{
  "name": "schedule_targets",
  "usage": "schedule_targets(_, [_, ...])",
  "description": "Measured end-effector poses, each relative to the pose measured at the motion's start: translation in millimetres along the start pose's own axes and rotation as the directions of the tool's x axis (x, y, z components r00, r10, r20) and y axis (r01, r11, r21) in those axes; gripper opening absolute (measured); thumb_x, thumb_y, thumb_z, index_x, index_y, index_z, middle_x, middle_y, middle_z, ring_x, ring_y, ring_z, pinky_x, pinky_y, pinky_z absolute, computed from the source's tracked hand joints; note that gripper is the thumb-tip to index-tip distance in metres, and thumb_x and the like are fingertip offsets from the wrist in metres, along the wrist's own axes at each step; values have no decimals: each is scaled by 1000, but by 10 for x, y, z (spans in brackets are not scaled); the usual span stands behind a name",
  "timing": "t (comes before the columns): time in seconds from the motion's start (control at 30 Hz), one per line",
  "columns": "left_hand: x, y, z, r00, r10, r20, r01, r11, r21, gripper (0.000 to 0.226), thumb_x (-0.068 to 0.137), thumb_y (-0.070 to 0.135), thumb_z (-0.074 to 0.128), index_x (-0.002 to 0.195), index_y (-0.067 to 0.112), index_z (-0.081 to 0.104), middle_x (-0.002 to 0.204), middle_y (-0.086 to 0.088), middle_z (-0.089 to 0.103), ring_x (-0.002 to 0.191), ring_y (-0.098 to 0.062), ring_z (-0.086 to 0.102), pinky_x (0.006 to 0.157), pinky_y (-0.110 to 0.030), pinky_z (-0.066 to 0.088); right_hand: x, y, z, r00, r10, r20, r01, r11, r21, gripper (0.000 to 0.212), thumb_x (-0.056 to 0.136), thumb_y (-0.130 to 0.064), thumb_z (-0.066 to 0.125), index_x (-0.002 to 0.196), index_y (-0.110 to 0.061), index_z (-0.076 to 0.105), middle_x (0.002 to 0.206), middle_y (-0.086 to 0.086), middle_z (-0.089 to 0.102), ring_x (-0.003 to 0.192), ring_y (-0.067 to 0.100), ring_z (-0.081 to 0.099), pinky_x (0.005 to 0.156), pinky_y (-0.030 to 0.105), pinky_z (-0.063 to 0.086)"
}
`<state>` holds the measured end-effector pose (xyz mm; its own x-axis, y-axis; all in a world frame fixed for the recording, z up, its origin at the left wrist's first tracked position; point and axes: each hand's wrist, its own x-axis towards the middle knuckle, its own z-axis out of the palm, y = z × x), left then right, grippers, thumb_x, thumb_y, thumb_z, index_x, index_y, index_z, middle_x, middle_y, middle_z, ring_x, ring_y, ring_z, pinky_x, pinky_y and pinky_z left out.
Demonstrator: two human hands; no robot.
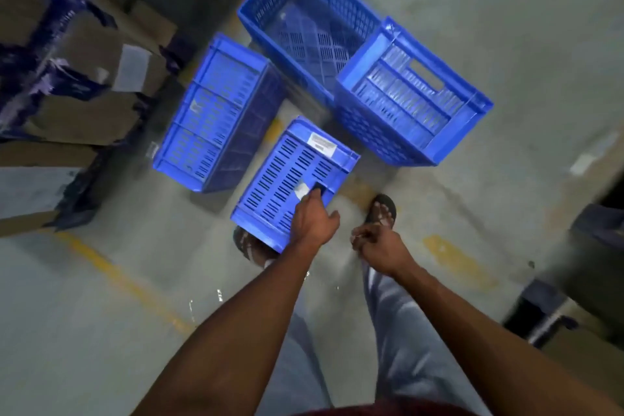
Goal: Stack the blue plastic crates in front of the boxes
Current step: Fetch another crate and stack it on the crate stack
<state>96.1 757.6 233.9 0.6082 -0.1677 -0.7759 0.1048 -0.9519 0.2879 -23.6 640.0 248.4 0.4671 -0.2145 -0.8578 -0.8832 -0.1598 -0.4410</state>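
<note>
Several blue plastic crates are in view on a grey concrete floor. My left hand [314, 216] grips the handle slot of the nearest crate [290, 176], which hangs end-up over my left foot. My right hand [378, 243] is curled shut with nothing in it, just right of that crate. One crate [216, 111] lies on its side next to the boxes. An upright open crate [304, 20] stands farther back. Another crate [408, 94] tilts on its side against it at the right.
Stacked cardboard boxes [74, 78] with dark tape fill the left side. Yellow floor lines [111, 270] run across the concrete. Dark objects and another carton [580, 314] sit at the right edge. My sandalled feet [383, 209] stand just below the crates.
</note>
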Motion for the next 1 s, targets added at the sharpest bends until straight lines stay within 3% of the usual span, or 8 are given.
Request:
schedule_targets(0.07, [174,61,151,1000,-5,2,5,999,39,68,92,40,68,149,13,42,144,-18,55,131,-42,53,105,-48,46,248,53,-91,1000,-19,5,19,997,-74,19,92,-10,60,101,-9,77,101,6,76,94,20,68,86,2,38])
schedule_targets(0.2, [369,7,237,998,-33,-55,37,997,71,42,99,43,61,131,16,55,131,-17,63,122,-42,59,99,-49,51,597,85,-68,998,-26,52,32,993,-112,18,91,-26,59,100,-22,75,96,3,74,95,25,67,91,36,53])
schedule_targets(0.3, [391,-158,162,992,-18,-121,23,999,43,36,103,41,57,128,16,59,128,-16,66,120,-41,60,95,-46,50,959,305,174,999,-29,38,33,994,-103,36,62,-58,51,82,-36,71,77,0,75,89,26,72,96,48,54])
schedule_targets(0.5, [336,-726,-61,975,-22,-220,19,1000,-15,37,105,48,50,124,17,59,121,-19,64,112,-45,60,83,-46,47,967,-8,596,997,-48,68,60,981,-186,23,82,-41,62,97,-27,73,82,0,78,86,23,74,92,45,57])
schedule_targets(0.67, [294,-1750,-46,929,-94,-358,-34,941,-335,47,96,55,47,90,11,62,91,-18,68,92,-42,64,74,-44,47,1417,268,1239,989,-119,89,137,961,-240,27,60,-58,50,83,-59,65,86,1,77,90,35,72,89,49,57])
schedule_targets(0.77, [125,-2377,100,904,-206,-376,9,886,-464,39,103,39,56,77,11,59,70,-2,61,78,-35,62,68,-38,39,1490,274,1658,991,-93,95,119,937,-329,27,68,-48,56,89,-41,72,84,7,77,89,38,72,86,49,58])
schedule_targets(0.87, [50,-3060,258,816,-401,-416,110,814,-570,44,99,49,46,91,8,62,90,-12,71,87,-38,67,78,-44,52,1384,204,2122,989,-77,126,126,885,-449,17,85,-26,64,97,-22,76,96,11,77,98,34,71,91,40,55])
schedule_targets(1.0, [90,-4001,537,628,-692,-356,366,666,-650,34,104,26,53,126,1,59,124,-28,66,116,-47,61,94,-50,48,1511,407,2649,988,-44,146,115,843,-525,20,87,-25,69,105,-20,76,108,7,75,111,29,67,92,29,48])
